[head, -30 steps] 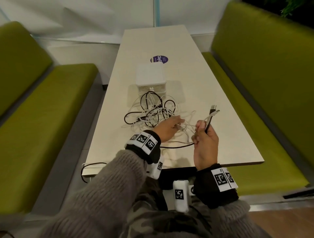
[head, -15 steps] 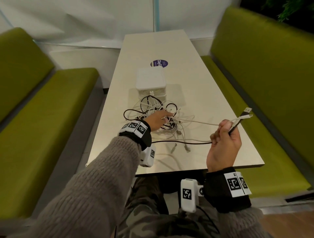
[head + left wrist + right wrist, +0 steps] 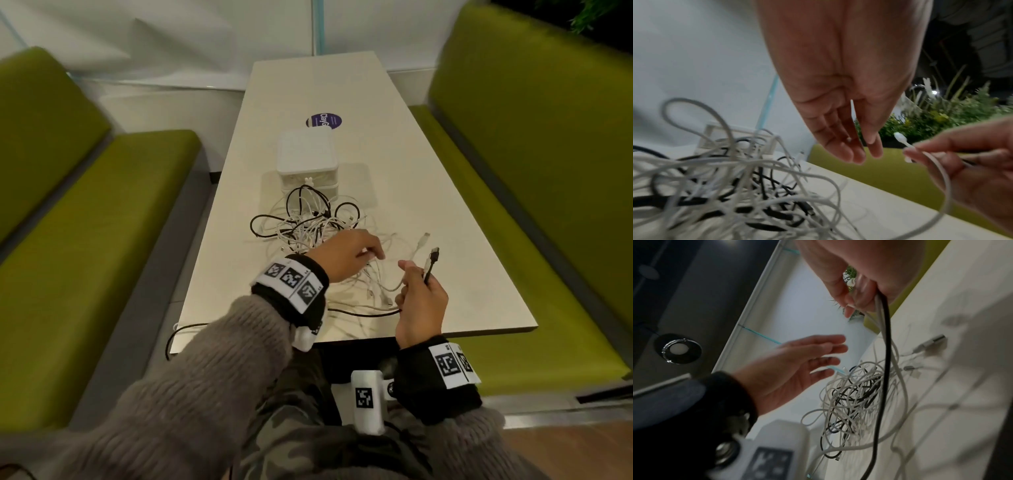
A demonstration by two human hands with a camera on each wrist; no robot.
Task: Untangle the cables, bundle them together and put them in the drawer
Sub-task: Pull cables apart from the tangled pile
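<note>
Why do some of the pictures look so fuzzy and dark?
In the left wrist view, the cable tangle is smeared and soft, though the open left hand looks sharper. In the right wrist view, everything is dim and tilted, and the left hand is blurred. The head view is brightest, but it bends the table edges and the green benches outward.

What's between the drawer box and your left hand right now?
The tangle of cables, black and white, lies between the drawer box and the left hand; the head view shows it.
</note>
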